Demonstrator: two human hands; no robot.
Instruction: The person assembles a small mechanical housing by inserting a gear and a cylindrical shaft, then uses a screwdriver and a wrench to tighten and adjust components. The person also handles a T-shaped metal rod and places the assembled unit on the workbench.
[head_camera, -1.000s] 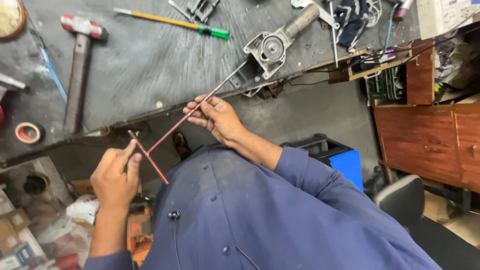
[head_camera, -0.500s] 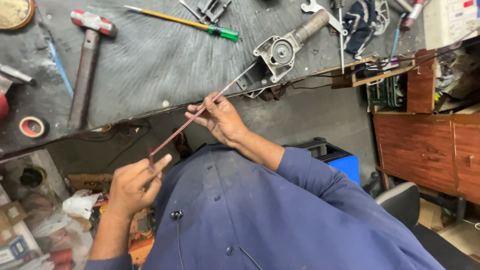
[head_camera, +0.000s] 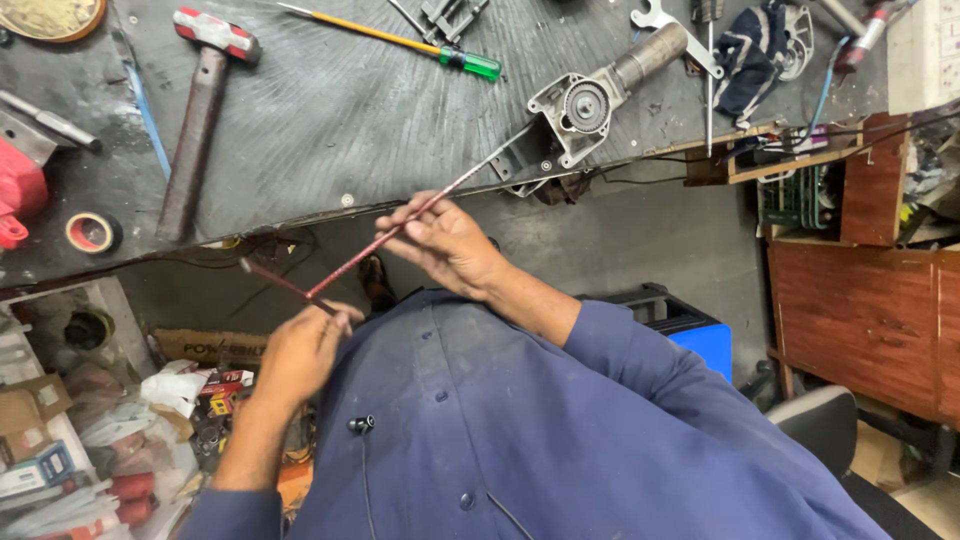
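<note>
I look down over my blue shirt at a dark workbench (head_camera: 330, 120). My right hand (head_camera: 445, 240) pinches the middle of a long thin reddish rod (head_camera: 400, 230), which runs from near my left hand up toward a grey metal gearbox housing (head_camera: 575, 105) at the bench edge. My left hand (head_camera: 300, 350) is closed around the lower end of the rod, together with a second short dark rod (head_camera: 275, 280) that sticks out to the upper left.
On the bench lie a hammer (head_camera: 200, 120) with a red and white head, a yellow screwdriver with a green handle (head_camera: 410, 45), a tape roll (head_camera: 92, 232), a wrench (head_camera: 665, 25) and a dark rag (head_camera: 755, 60). A wooden cabinet (head_camera: 870, 320) stands at right, boxes and clutter at lower left.
My left hand dropped lower, then came back up beside the rod's lower end, and the short dark rod shows again. My right hand stayed on the rod.
</note>
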